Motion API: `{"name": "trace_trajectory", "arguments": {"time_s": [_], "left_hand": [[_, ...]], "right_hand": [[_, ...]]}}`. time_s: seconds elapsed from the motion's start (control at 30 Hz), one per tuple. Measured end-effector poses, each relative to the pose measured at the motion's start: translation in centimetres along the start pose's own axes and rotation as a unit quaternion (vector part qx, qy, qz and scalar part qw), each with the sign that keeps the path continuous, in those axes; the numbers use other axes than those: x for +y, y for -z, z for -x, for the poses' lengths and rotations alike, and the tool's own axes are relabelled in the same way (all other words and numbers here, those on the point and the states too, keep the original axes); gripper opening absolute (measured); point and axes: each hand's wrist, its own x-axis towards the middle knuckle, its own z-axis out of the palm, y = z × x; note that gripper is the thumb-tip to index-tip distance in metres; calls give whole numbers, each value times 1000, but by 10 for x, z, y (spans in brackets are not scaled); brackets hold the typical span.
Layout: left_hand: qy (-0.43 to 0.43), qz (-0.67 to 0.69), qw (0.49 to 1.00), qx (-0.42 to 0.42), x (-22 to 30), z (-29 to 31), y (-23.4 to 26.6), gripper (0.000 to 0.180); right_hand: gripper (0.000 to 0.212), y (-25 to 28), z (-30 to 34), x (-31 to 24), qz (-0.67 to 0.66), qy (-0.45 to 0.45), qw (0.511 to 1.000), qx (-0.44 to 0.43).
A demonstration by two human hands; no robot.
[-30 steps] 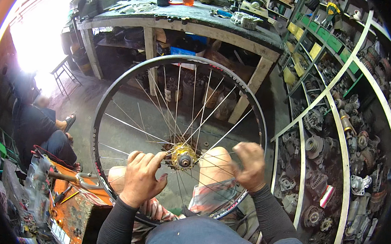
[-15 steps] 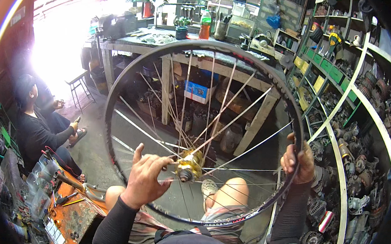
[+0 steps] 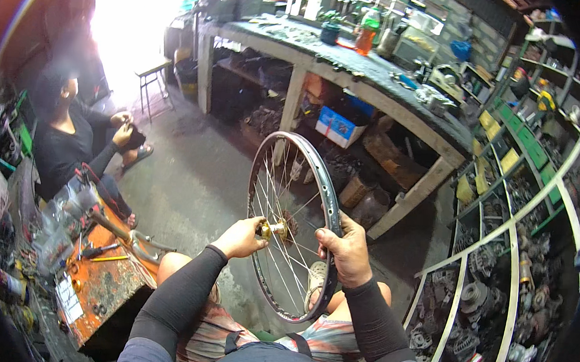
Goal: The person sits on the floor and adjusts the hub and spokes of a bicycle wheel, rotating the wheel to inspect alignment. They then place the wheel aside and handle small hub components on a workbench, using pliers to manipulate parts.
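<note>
1. I see a bare spoked wheel (image 3: 293,225) held upright above my knees, in the middle of the scene. It is turned nearly edge-on to me, so the rim (image 3: 329,204) reads as a tall narrow oval, long axis running near to far and slightly tilted.
2. The axle points left and right; the brass-coloured hub (image 3: 272,229) faces my left side.
3. My left hand (image 3: 240,237) is closed on the hub's end, fingers pinching it.
4. My right hand (image 3: 347,251) is wrapped shut around the rim at its right edge, thumb over the top.
5. Near left of the wheel stands an orange, rusted toolbox (image 3: 98,282) with a pale rectangular label (image 3: 67,296) on its top edge.
6. Far behind the wheel, under a long wooden workbench (image 3: 351,71), sits a blue and white carton (image 3: 337,125) beside brown boxes.
7. On the bench top stands an orange bottle (image 3: 366,37) with a green cap.
8. At right, shelving (image 3: 506,169) carries yellow and green rectangular boxes above piled metal parts.
9. At far left a person (image 3: 71,132) in black sits on the floor.
</note>
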Motion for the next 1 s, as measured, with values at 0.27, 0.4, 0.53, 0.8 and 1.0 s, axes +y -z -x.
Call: {"name": "trace_trajectory", "arguments": {"time_s": [0.27, 0.4, 0.53, 0.8, 1.0], "left_hand": [[84, -58, 995, 11, -13, -23, 1, 43], [90, -3, 989, 114, -31, -34, 7, 37], [92, 140, 977, 128, -35, -49, 9, 35], [90, 219, 968, 80, -29, -53, 12, 35], [46, 246, 963, 105, -35, -48, 3, 37]], "right_hand": [[52, 13, -46, 89, 25, -117, 993, -23], [49, 2, -47, 100, 31, -157, 987, -19], [54, -6, -52, 117, 42, -180, 982, -46], [61, -11, -61, 137, 82, -182, 977, -75], [61, -7, -57, 142, 81, -187, 977, -61]]}}
